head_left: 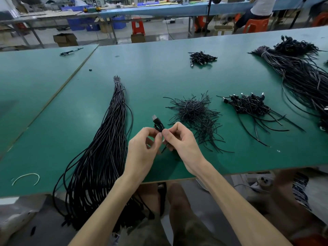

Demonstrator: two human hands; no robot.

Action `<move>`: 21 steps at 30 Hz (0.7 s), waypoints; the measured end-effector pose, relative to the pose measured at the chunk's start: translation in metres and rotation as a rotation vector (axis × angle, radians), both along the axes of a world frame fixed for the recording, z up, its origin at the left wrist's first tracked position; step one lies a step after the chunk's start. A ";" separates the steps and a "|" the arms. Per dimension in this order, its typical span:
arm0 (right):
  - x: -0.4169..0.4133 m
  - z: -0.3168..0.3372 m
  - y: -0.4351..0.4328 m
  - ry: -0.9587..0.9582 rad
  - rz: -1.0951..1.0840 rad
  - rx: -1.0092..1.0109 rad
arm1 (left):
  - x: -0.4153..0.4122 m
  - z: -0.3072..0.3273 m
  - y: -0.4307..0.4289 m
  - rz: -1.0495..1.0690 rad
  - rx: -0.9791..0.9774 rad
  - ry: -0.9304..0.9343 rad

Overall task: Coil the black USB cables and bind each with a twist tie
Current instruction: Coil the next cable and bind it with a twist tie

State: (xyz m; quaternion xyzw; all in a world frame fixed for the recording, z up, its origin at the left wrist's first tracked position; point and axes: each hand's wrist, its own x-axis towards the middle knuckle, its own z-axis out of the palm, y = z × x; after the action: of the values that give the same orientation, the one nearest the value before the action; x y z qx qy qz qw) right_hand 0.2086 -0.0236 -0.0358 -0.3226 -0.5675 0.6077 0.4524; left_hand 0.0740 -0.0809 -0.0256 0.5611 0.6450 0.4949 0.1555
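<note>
While poised above the green table, left hand and right hand thumbs together, both pinching the coiled cable.

Green worktable, blue bench behind, orange stools, grey floor.

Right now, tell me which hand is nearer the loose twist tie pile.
Right. The right hand is just left of the twist tie pile; the left hand lies farther left, beyond the coiled cable both pinch.
</note>
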 end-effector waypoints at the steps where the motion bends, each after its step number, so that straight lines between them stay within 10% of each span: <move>1: 0.000 0.000 0.000 -0.004 0.005 0.001 | -0.004 -0.001 0.001 -0.002 0.018 0.073; 6: 0.001 -0.001 0.001 -0.014 0.030 -0.010 | -0.014 0.002 0.008 -0.019 0.067 0.274; 17: 0.003 -0.006 0.004 0.099 -0.024 -0.007 | 0.025 0.003 0.005 0.022 -0.104 -0.766; 21: 0.003 -0.006 0.004 0.133 -0.054 -0.023 | 0.020 0.008 0.005 -0.030 -0.087 -0.594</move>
State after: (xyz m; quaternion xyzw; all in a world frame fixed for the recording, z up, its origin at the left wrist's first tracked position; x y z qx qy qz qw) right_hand 0.2113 -0.0193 -0.0418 -0.3021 -0.5203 0.6216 0.5016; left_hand 0.0939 -0.0757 -0.0172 0.3940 0.5835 0.6069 0.3688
